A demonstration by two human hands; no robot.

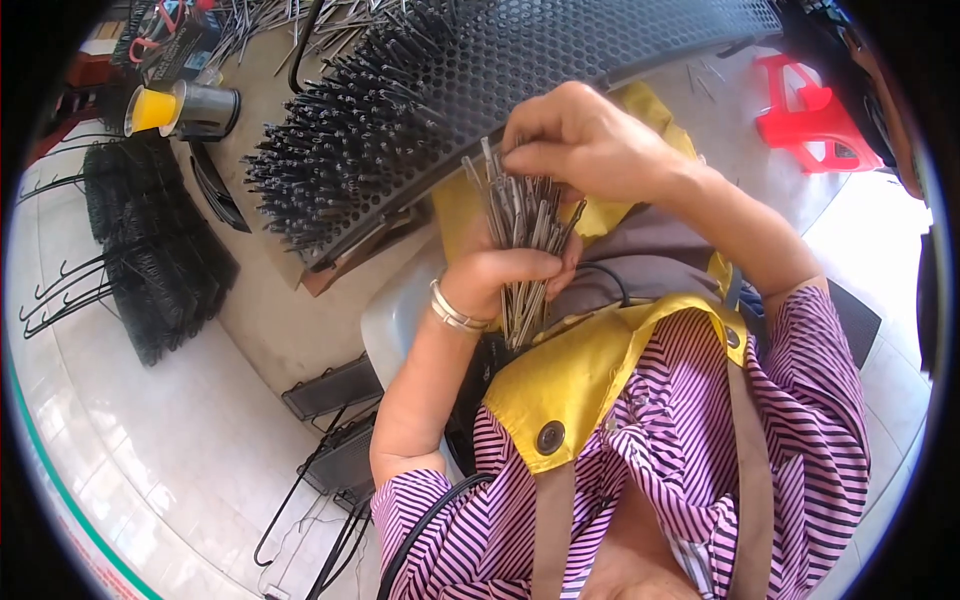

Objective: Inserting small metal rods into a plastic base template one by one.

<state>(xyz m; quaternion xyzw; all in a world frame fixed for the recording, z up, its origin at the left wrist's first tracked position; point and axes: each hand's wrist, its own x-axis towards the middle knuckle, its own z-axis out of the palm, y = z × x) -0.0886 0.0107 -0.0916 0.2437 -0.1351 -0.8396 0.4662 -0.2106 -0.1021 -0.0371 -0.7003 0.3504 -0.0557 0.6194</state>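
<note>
A bundle of thin grey metal rods [522,225] stands nearly upright in front of my body, wrapped in the fingers of my left hand [490,275]. Over the top of the bundle, my right hand [585,145] is closed with its fingertips pinched together at the rod ends. What sits between those fingertips is too hidden to make out. Just beyond both hands lies a black perforated panel [560,60], tilted, its left part packed with dark upright rods [345,145] in the holes.
Black wire-hooked pieces [150,240] are stacked on the floor at left, with dark trays [335,385] lower down. A yellow cup [152,110] rests against a metal can [205,110]. Loose rods [265,25] lie at the back. A red stool [815,120] stands at far right.
</note>
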